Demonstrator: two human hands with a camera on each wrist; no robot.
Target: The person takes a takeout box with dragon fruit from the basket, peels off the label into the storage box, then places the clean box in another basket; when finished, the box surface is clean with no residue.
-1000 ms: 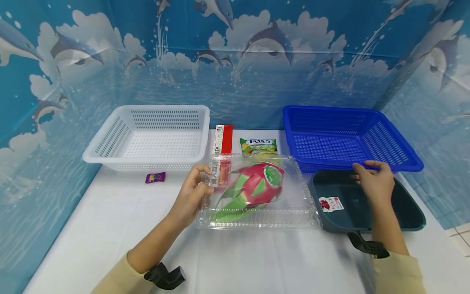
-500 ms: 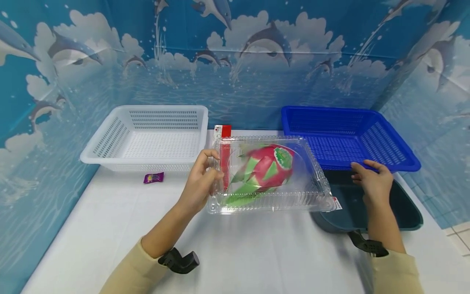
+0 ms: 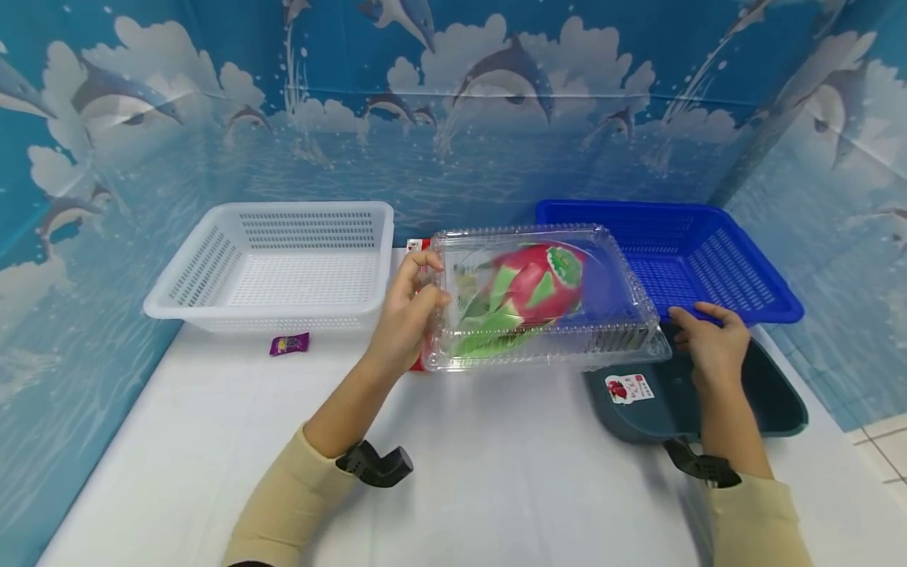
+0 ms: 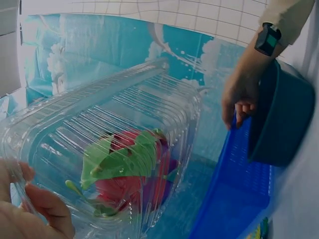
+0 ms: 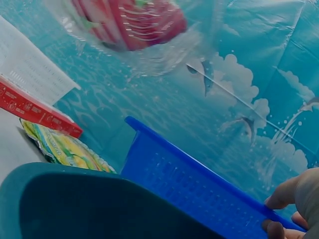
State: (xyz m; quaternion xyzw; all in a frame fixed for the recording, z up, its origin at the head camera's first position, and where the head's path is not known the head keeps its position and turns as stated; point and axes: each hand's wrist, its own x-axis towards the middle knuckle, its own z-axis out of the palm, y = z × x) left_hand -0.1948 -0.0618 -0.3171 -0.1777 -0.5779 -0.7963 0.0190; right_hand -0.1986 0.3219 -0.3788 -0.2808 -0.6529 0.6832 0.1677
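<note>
My left hand (image 3: 407, 315) pinches the left edge of a clear plastic clamshell box (image 3: 553, 354), raised above the table and tilted. Inside it lies a red and green dragon fruit (image 3: 531, 287) with a green-and-white sticker, seen through the plastic; the left wrist view shows it too (image 4: 127, 172). At the right, my right hand (image 3: 716, 346) holds the front rim of a blue plastic basket (image 3: 754, 315), thumb and fingers on either side of that rim (image 5: 239, 194). Below this hand stands a dark green tub (image 3: 779, 421) with a small white label.
A white basket (image 3: 159, 305) stands at the back left. In front of it lies a small purple sweet packet (image 3: 290, 344). A red and white box (image 3: 418, 245) is mostly hidden behind the clamshell. The right wrist view shows a yellow-green packet (image 5: 67, 147) beside it.
The left hand has lifted the clamshell up and to the right, toward the blue basket, with the dragon fruit inside. The right hand stays at the basket's rim.
</note>
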